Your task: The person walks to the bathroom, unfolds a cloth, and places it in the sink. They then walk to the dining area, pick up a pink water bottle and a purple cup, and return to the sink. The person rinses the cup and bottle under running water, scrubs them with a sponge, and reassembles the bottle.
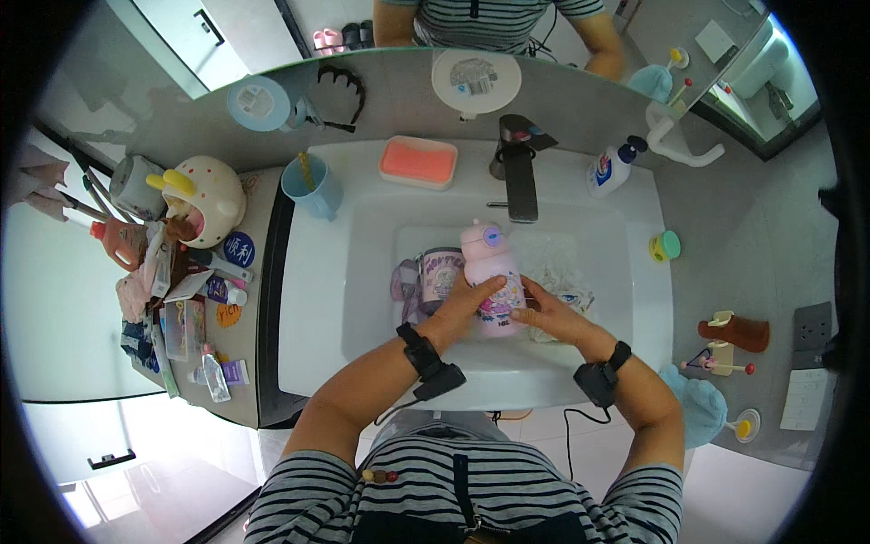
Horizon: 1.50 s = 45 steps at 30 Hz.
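A pink bottle (492, 279) with cartoon prints and a pale pink lid is held tilted over the white sink basin (372, 224). My left hand (469, 302) grips it from the left, thumb across its front. From the right, the fingers and thumb of my right hand (554, 316) touch its lower side. A purple-pink printed cup or pouch (442, 272) with a lilac strap (406, 289) lies in the basin just left of the bottle. Behind my right hand is a crumpled whitish cloth or bag (561, 282), partly covered by the hand.
A black faucet (520, 180) rises behind the basin. Along the rim stand a blue mug (314, 190), a soap box with a pink top (419, 162) and a white pump bottle (612, 170). Toiletries and an egg-shaped holder (217, 197) crowd the left counter. Blue cloth (693, 404) hangs at right.
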Each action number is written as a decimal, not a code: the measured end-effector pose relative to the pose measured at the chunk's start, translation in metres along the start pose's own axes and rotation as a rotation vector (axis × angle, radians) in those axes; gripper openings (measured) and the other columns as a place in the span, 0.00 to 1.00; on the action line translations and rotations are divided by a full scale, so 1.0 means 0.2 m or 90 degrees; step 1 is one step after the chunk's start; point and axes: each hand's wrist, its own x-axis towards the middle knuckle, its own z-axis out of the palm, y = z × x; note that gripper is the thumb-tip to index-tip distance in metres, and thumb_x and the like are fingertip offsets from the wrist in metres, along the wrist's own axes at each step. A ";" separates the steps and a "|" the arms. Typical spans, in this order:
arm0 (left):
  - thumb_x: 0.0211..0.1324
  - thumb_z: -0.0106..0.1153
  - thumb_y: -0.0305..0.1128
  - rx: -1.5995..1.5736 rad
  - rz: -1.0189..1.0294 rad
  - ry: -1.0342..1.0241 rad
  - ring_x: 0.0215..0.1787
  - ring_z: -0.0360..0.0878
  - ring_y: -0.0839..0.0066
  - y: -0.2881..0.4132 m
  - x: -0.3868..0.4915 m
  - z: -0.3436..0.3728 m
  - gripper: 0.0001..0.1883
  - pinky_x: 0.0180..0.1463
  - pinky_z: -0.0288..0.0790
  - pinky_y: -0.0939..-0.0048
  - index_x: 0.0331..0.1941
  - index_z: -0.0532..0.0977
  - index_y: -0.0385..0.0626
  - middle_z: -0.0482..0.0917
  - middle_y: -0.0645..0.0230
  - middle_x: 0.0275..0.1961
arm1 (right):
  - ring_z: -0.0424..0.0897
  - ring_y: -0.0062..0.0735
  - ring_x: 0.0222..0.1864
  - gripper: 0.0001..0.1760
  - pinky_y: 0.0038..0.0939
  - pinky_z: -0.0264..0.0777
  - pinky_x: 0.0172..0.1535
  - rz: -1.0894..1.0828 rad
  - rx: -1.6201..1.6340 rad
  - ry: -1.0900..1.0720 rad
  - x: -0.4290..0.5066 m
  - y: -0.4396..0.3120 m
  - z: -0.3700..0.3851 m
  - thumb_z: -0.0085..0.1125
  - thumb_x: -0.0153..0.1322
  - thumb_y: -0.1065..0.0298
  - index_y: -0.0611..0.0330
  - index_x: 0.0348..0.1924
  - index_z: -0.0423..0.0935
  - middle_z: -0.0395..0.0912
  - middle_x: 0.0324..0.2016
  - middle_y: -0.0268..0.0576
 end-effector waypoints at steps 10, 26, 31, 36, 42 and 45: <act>0.47 0.72 0.37 0.272 0.111 0.076 0.56 0.72 0.68 0.17 -0.11 -0.08 0.41 0.59 0.70 0.65 0.61 0.57 0.37 0.72 0.57 0.54 | 0.62 0.44 0.65 0.33 0.36 0.58 0.64 -0.455 -0.361 0.460 0.38 -0.52 -0.33 0.57 0.70 0.69 0.61 0.66 0.57 0.61 0.63 0.55; 0.42 0.75 0.37 0.311 0.194 0.173 0.58 0.72 0.65 0.35 -0.38 -0.28 0.50 0.58 0.71 0.64 0.65 0.51 0.36 0.70 0.53 0.57 | 0.67 0.57 0.61 0.32 0.45 0.64 0.60 -0.523 -0.715 0.455 0.37 -0.58 -0.37 0.52 0.64 0.79 0.63 0.63 0.61 0.63 0.62 0.57; 0.42 0.75 0.37 0.399 0.271 0.170 0.58 0.71 0.64 0.35 -0.42 -0.24 0.50 0.59 0.69 0.63 0.64 0.52 0.37 0.71 0.54 0.57 | 0.69 0.55 0.58 0.33 0.42 0.64 0.59 -0.418 -0.766 0.453 0.34 -0.53 -0.32 0.52 0.63 0.79 0.61 0.63 0.61 0.62 0.63 0.55; 0.38 0.77 0.39 0.473 0.386 0.176 0.58 0.71 0.60 0.32 -0.44 -0.20 0.49 0.59 0.68 0.62 0.62 0.56 0.38 0.70 0.52 0.57 | 0.72 0.51 0.54 0.34 0.40 0.65 0.56 -0.512 -0.759 0.448 0.21 -0.66 -0.15 0.59 0.65 0.69 0.59 0.64 0.61 0.69 0.57 0.53; 0.34 0.77 0.37 0.778 0.518 0.277 0.56 0.71 0.54 0.35 -0.47 -0.12 0.48 0.57 0.68 0.59 0.60 0.58 0.38 0.70 0.50 0.55 | 0.78 0.50 0.48 0.47 0.39 0.72 0.49 -0.260 -0.423 0.144 0.10 -0.80 0.34 0.71 0.57 0.46 0.59 0.62 0.63 0.72 0.54 0.54; 0.33 0.77 0.38 0.868 0.559 0.294 0.54 0.72 0.51 0.38 -0.49 -0.09 0.48 0.55 0.69 0.58 0.60 0.59 0.38 0.70 0.50 0.55 | 0.78 0.49 0.47 0.45 0.38 0.72 0.50 -0.302 -0.483 0.188 0.13 -0.84 0.43 0.72 0.55 0.46 0.58 0.59 0.65 0.73 0.52 0.54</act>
